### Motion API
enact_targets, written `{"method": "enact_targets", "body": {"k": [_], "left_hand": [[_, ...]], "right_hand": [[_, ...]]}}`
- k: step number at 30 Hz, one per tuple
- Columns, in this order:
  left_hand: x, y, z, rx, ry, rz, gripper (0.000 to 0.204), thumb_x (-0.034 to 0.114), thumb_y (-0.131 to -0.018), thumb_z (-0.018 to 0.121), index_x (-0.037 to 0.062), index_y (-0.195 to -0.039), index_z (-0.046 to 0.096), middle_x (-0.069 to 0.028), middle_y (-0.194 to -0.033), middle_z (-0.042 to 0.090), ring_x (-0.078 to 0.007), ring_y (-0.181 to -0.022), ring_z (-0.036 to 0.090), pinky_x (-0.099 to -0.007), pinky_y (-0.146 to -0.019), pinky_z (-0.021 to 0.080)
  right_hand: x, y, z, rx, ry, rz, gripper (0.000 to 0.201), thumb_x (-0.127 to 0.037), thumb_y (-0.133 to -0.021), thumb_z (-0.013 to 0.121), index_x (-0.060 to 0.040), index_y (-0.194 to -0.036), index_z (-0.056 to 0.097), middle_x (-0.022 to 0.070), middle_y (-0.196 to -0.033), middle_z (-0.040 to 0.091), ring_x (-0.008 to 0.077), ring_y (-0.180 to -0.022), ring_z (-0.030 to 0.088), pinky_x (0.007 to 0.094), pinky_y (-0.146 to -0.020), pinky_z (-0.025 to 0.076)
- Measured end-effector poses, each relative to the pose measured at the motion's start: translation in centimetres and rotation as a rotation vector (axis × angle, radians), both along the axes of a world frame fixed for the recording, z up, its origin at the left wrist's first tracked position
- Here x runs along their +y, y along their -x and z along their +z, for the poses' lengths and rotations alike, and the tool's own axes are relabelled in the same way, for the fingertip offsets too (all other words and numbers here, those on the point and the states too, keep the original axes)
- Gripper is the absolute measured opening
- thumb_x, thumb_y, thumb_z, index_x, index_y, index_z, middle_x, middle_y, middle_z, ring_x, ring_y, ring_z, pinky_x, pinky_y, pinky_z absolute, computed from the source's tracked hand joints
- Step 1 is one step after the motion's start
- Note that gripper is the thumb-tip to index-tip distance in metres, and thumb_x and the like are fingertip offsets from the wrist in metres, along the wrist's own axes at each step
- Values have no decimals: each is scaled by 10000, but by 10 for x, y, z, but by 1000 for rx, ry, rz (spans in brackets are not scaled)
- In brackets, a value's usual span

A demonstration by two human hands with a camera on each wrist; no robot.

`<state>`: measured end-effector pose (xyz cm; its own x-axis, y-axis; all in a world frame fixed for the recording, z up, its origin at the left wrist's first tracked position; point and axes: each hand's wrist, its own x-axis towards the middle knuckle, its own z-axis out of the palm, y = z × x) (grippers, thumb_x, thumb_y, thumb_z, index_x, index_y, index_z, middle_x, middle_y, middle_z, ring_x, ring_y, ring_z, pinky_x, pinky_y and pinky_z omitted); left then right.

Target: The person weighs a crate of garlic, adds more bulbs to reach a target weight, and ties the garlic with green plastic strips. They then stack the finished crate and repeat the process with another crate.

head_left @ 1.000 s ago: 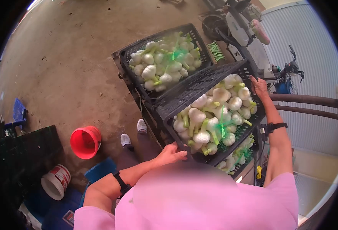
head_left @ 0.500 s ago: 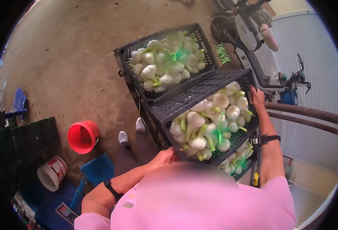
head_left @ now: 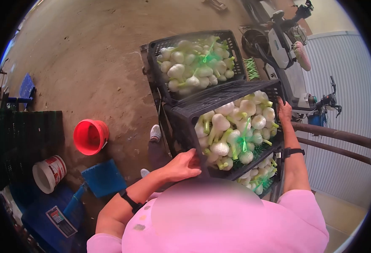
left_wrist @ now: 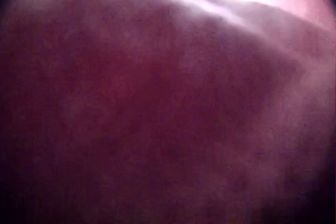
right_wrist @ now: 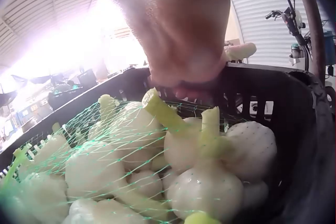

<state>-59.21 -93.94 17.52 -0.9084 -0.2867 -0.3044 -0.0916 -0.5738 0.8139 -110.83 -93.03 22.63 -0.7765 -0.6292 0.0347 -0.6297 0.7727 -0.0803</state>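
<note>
A black plastic crate (head_left: 183, 126) full of white garlic bulbs (head_left: 220, 122) with cut green stems stands tilted in front of me in the head view. Green netting, tied in a knot (head_left: 244, 145), covers the bulbs. My left hand (head_left: 181, 166) grips the crate's near left end, its fingertips hidden behind the wall. At the opposite end my right hand (head_left: 284, 111) holds the rim. The right wrist view shows this hand (right_wrist: 184, 50) with its fingers bent over the crate wall (right_wrist: 252, 85). Only a dark pinkish blur fills the left wrist view.
Beyond sits another garlic crate (head_left: 151, 63), and a third lot of netted garlic (head_left: 257, 175) shows under the held crate. A scooter (head_left: 280, 46) and brown pipes (head_left: 333, 131) are at the right. On the left floor are a red bucket (head_left: 78, 137), white bucket (head_left: 42, 179) and blue dustpan (head_left: 105, 179).
The held crate has shifted left relative to the crate beyond, its far side now close along that crate's edge. Both hands stay on it. The head view has turned slightly.
</note>
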Motion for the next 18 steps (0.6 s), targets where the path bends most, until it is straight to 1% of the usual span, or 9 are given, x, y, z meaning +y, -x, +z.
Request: {"method": "enact_targets", "body": {"k": [2, 3, 4, 5, 7, 10, 12, 14, 18], "left_hand": [[8, -4, -5, -68, 273, 91, 565, 148, -731, 618, -59, -1215, 414, -211, -1072, 613, -279, -988, 614, -349, -856, 491], [10, -11, -13, -2, 219, 152, 555, 137, -742, 617, -47, -1223, 411, -227, -1111, 598, -274, -978, 620, -347, -835, 498], [15, -27, -21, -69, 252, 259, 526, 135, -755, 621, -29, -1217, 430, -215, -1094, 604, -265, -947, 631, -347, -823, 501], [20, -52, -23, -172, 295, 394, 469, 132, -764, 623, -22, -1179, 469, -200, -1037, 624, -267, -905, 639, -348, -807, 502], [43, -114, -57, -339, 348, 628, 361, 144, -778, 632, 12, -1099, 535, -135, -927, 662, -219, -880, 645, -338, -780, 502], [112, -219, -101, -782, 294, 903, 321, 191, -729, 638, 40, -1008, 585, -153, -880, 663, -254, -830, 646, -357, -727, 497], [187, -274, -155, -1193, 394, 983, 327, 213, -717, 632, 52, -998, 586, -179, -890, 652, -314, -861, 629, -397, -744, 491], [267, -320, -169, -1334, 145, 1052, 326, 217, -716, 615, 42, -988, 582, -196, -921, 641, -349, -914, 605, -427, -778, 478], [445, -336, -189, -1480, -299, 1293, 309, 132, -717, 564, -17, -988, 580, -263, -1011, 606, -420, -993, 569, -445, -859, 465]], "right_hand": [[2, 7, -8, 98, 43, 108, 713, -676, -814, 435, -45, -1123, 556, 259, -1024, 596, 417, -1014, 545, 474, -847, 413], [1, 29, -10, -24, -128, 34, 729, -667, -826, 411, -77, -1251, 470, 253, -1083, 580, 430, -1031, 533, 486, -889, 397], [8, 47, -23, 140, -103, 112, 699, -644, -825, 437, -110, -1275, 457, 225, -1124, 574, 413, -1054, 532, 495, -900, 397], [-1, 2, 1, 287, -214, 66, 654, -604, -823, 481, -132, -1276, 457, 205, -1155, 558, 376, -1068, 531, 495, -886, 409], [-21, -36, 18, 476, 146, 113, 593, -519, -801, 587, -163, -1262, 480, 162, -1171, 554, 373, -1108, 492, 475, -899, 408], [-39, -162, 47, 503, 496, 801, 381, -276, -883, 577, -105, -1219, 516, 128, -1167, 565, 276, -1092, 513, 417, -879, 418], [-45, -289, 64, 291, 629, 1119, 288, -175, -908, 547, -42, -1163, 543, 103, -1134, 581, 266, -1058, 520, 389, -897, 406], [-69, -361, 53, -23, 593, 1279, 246, -123, -908, 543, -39, -1138, 563, 86, -1101, 593, 217, -1016, 552, 354, -888, 417], [-95, -516, 16, -505, 194, 1567, 163, -120, -907, 542, -78, -1051, 606, 16, -922, 615, 104, -839, 542, 254, -684, 429]]}}
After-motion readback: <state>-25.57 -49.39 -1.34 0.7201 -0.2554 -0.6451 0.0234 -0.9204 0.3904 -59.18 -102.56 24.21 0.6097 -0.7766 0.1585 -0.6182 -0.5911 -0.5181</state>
